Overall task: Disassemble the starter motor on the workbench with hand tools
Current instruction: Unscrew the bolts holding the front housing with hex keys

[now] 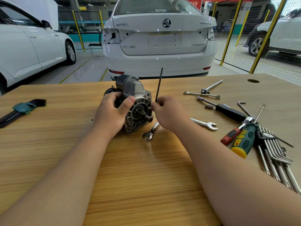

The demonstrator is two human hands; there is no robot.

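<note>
Starter motor (138, 90), frame centre: probably heavy, rigid cast metal; left hand (112, 111) grips housing, right hand (167, 111) pinches thin dark rod (158, 85).

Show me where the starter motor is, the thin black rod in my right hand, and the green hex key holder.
starter motor (138, 92): head view, on its grey front housing.
thin black rod (159, 84): head view, midway along its upright shaft.
green hex key holder (22, 107): head view, on the green plastic clip.

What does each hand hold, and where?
The left hand grips the starter motor around its body; right hand pinches a thin dark rod at its lower end.
</note>
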